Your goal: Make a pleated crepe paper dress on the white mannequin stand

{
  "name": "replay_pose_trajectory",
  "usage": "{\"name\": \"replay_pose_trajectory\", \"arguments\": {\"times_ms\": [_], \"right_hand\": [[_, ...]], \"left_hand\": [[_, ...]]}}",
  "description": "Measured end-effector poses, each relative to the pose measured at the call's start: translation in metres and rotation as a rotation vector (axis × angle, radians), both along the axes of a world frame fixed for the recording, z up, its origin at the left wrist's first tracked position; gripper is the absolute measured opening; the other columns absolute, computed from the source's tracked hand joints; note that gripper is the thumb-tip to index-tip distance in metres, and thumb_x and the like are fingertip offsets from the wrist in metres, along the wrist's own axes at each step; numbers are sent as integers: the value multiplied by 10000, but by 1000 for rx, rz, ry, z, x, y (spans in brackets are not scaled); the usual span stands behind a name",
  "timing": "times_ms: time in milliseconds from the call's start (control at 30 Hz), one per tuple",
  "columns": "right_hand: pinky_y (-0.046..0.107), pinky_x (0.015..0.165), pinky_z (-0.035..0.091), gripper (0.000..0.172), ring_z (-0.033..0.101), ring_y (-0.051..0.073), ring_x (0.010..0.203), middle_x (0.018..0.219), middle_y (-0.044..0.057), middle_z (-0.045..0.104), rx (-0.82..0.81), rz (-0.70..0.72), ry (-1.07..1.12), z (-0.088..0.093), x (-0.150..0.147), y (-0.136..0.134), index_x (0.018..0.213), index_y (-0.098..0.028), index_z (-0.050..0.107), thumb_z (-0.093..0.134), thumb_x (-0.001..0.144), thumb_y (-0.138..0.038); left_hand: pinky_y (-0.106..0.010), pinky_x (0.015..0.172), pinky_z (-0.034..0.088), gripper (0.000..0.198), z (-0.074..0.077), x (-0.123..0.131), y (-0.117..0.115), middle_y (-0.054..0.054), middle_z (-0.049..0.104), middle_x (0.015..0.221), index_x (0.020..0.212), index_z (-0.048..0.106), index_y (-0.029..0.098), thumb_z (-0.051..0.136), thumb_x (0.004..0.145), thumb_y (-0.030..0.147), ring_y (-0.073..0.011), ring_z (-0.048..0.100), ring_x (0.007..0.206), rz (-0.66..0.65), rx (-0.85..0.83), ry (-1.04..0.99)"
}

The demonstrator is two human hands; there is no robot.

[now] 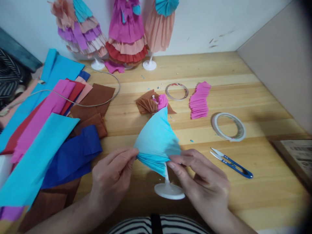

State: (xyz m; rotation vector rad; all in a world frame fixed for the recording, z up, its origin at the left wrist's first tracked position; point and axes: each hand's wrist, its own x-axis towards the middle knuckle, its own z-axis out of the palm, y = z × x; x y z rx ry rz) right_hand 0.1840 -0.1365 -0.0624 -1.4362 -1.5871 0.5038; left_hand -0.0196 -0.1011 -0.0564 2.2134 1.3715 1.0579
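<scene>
A light blue crepe paper piece (157,136) wraps round a small dress form on a white stand (170,191), its near edge gathered in folds. My left hand (113,172) pinches the left end of those folds between thumb and fingers. On the right, my right hand (202,178) pinches the folded edge just above the stand's stem. Beyond the blue paper, a pleated brown crepe paper piece (147,104) and a bit of pink paper (162,101) show; how they join the form is partly hidden.
Crepe paper strips (36,162) in several colours cover the left side, crossed by a grey cable (97,105). Thread snips (232,164), two tape rolls (229,126) and a pleated pink strip (200,100) lie right. Three paper dresses on stands (126,32) line the wall. A box (296,159) stands at far right.
</scene>
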Motion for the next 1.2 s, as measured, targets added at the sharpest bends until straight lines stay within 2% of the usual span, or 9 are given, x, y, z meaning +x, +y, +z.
{"name": "replay_pose_trajectory", "arguments": {"times_ms": [233,333,433,633,733,867,967,1067,1200], "right_hand": [[223,491,467,124,551,114,607,720,2,534,8,-20,-50,1,-1,-1,794,-217,667,658,785,-94],[241,510,485,117,567,130,643,792,31,546,46,-38,-102,2,-1,-2,763,-214,653,656,781,-99],[263,562,521,114,630,161,722,895,65,615,53,17,-123,4,0,-2,774,-216,633,637,798,-105],[268,566,506,143,625,153,674,760,24,652,-36,163,-75,8,3,4,793,-227,597,606,809,-85],[330,638,496,147,613,189,740,814,46,668,-3,218,-133,13,7,6,887,-209,614,629,780,-110],[434,750,463,348,573,264,878,982,117,668,65,259,-261,25,3,10,1092,-165,598,679,771,-270],[482,797,444,418,539,303,947,1023,152,654,61,283,-380,32,-10,18,1129,-126,593,669,780,-343],[483,752,427,343,532,315,904,952,146,663,10,286,-487,34,-25,27,1032,-118,645,652,773,-343],[431,730,408,114,549,264,823,806,95,663,2,283,-452,29,-35,33,848,-150,663,613,788,-233]], "left_hand": [[-171,695,558,180,-2,1,0,-30,724,815,867,674,156,583,792,20,-112,690,722,20,6,13],[-185,685,562,163,-4,1,0,-27,721,820,868,664,168,572,807,47,-117,690,726,22,21,23],[-178,686,558,153,-5,0,1,-28,720,824,875,663,165,564,818,63,-112,689,729,22,57,46],[-160,689,549,138,-3,2,3,-37,716,800,843,665,145,566,808,55,-109,688,716,17,90,77],[-165,673,555,148,-1,3,4,-41,722,807,848,666,144,546,820,62,-114,693,708,17,131,120],[-180,678,565,163,-5,2,4,-68,726,824,886,660,131,532,823,52,-133,703,731,-14,229,161],[-189,701,568,178,-8,2,1,-71,725,845,924,644,143,530,827,46,-137,703,768,-57,277,153],[-189,724,566,202,-7,2,0,-73,723,850,947,634,150,521,827,34,-136,698,783,-84,255,139],[-171,702,559,211,-2,4,1,-66,719,841,942,622,155,498,830,26,-122,688,754,-104,194,111]]}}
